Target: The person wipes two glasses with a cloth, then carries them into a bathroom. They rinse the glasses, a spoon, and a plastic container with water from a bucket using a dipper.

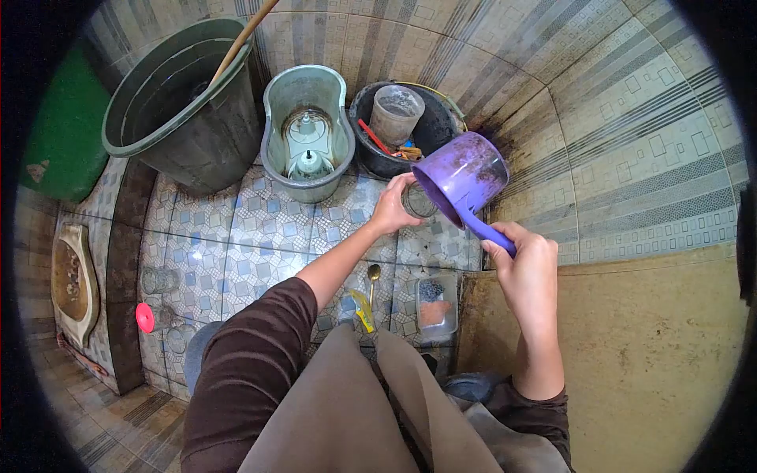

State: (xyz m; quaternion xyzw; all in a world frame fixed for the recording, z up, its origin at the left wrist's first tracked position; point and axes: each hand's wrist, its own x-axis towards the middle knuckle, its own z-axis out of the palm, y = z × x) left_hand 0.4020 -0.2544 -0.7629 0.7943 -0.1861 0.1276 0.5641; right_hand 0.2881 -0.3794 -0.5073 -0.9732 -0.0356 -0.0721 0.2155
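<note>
My right hand (527,256) is wrapped round the handle of a purple water dipper (473,169), which is tilted with its mouth toward the lower left. Just below the dipper's rim, my left hand (393,206) grips a clear drinking glass (419,200), partly hidden by the dipper. On the tiled floor in front of my knees lie a spoon (373,277) and a yellow sachet (363,312). Beside them stands a clear plastic container (449,325) with a dark scrubber and a pinkish sponge-like piece inside.
A large dark bin (213,142) with a wooden stick, a pale green-grey tub (309,189) and a black basin (377,164) holding a grey pail (394,118) line the back wall. Several glasses (160,280) and a pink lid (145,317) are at left. A low wall (599,339) borders the right.
</note>
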